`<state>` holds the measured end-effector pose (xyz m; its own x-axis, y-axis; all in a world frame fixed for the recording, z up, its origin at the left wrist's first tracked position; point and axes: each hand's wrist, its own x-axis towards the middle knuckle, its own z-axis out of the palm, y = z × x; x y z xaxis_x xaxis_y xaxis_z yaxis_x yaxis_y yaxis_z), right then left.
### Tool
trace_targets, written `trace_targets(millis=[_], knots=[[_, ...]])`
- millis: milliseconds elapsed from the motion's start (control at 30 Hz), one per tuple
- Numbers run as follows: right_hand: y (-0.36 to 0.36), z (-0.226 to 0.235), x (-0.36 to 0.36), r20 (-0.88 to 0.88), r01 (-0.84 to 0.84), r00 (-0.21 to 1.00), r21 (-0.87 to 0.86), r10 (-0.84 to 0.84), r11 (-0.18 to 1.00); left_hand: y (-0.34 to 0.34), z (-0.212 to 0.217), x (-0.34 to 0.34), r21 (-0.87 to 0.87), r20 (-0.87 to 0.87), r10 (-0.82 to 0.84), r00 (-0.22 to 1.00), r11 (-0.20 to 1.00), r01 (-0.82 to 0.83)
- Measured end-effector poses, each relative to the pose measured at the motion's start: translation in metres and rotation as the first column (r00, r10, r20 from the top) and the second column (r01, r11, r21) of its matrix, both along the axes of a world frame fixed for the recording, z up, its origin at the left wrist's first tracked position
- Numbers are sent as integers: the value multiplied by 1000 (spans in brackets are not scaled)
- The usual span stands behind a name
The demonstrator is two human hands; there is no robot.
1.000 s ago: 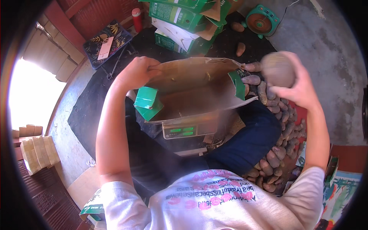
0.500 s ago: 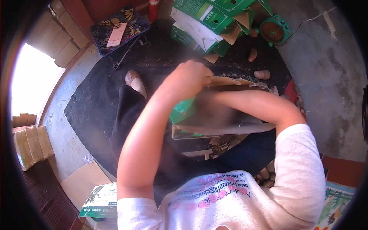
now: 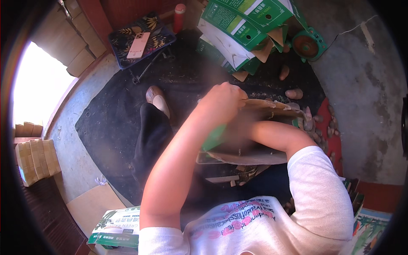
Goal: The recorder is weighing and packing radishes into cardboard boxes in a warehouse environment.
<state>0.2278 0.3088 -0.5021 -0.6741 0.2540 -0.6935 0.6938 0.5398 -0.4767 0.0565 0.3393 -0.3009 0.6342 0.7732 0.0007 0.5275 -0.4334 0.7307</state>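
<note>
An open cardboard box [image 3: 272, 159] with ragged brown edges and a green patch lies tilted in front of me, over my lap. My left hand [image 3: 225, 100] is closed at its far left corner, the fingers gripping the box's edge. My right arm reaches across from the right into the box. My right hand [image 3: 243, 127] is a smear of motion there, so its fingers cannot be made out. Beneath the left wrist shows a green panel [image 3: 214, 138], seemingly part of the box. Several brownish, root-like lumps [image 3: 312, 123] lie by the box's right end.
Flattened green and white cartons [image 3: 242, 25] are piled at the far side, beside a green round device [image 3: 308, 44]. A patterned folding stool [image 3: 157, 38] carries a pink phone [image 3: 138, 45], with a red bottle [image 3: 179, 18] behind. A green-white carton [image 3: 114, 227] sits near left.
The view has shifted a little, so the surroundings sit lower and to the right. My left hand stays at the box's corner; my right forearm has moved slightly within the box.
</note>
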Motion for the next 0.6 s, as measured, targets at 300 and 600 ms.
trace_targets(millis=[300,600], knots=[[9,106,47,-88,136,986,-34,-138,990,-4,1,7,79,14,-23,1000,997,21],[-63,255,149,-475,592,737,111,-481,798,-18,18,25,65,218,17,976,997,-31]])
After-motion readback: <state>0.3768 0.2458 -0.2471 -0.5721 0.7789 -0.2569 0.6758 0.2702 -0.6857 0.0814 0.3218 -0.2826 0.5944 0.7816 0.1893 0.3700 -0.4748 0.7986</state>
